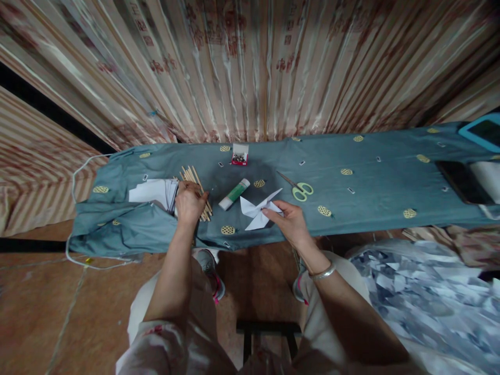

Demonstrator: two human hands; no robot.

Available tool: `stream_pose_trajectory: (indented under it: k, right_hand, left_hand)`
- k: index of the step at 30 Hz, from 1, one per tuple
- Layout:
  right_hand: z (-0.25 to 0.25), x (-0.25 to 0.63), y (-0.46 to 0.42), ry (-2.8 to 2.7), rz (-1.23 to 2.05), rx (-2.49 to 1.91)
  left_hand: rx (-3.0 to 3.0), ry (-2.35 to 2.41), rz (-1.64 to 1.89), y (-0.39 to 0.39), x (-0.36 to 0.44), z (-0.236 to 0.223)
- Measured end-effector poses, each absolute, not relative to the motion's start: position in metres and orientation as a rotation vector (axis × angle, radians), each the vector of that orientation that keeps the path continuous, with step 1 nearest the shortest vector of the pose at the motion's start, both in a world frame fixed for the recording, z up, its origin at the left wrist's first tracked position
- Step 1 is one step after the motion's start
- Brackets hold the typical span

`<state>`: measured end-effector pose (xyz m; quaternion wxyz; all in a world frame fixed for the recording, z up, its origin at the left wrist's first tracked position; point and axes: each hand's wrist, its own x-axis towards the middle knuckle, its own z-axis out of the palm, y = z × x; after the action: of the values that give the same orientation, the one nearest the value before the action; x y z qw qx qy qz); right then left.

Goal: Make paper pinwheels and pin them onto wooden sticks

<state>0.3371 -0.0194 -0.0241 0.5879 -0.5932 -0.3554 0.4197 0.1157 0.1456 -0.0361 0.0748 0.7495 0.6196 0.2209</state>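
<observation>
A white paper pinwheel (261, 211) is pinched at its centre by my right hand (291, 221), just over the near part of the cloth. My left hand (190, 203) reaches down onto a loose bundle of thin wooden sticks (201, 182), its fingers curled on them; the fingertips are partly hidden. Left of that hand lies a stack of white paper sheets (153, 191). Between my hands a glue stick (234, 195) with a green label lies on its side. A small open red box of metal pins (239, 156) stands behind it. Scissors (299, 188) with light green handles lie behind my right hand.
A blue-green cloth (375, 192) with pineapple prints covers the long narrow table. A dark phone (463, 182) and a blue-framed device (484, 131) are at the right end. A large clear bag of folded paper pieces (429, 297) stands at lower right. Curtains (250, 73) hang behind.
</observation>
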Motion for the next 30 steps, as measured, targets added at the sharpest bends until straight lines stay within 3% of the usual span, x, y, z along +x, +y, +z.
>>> stream_pose_trajectory:
  k: [18, 30]
  right_hand:
    - [-0.022, 0.336, -0.019, -0.853, 0.974, -1.4]
    - [-0.02, 0.345, -0.023, -0.745, 1.0, -1.336]
  left_hand:
    - [2.145, 1.879, 0.762, 0.149, 0.123, -0.04]
    - [1.613, 1.703, 1.156, 0.147, 0.134, -0.028]
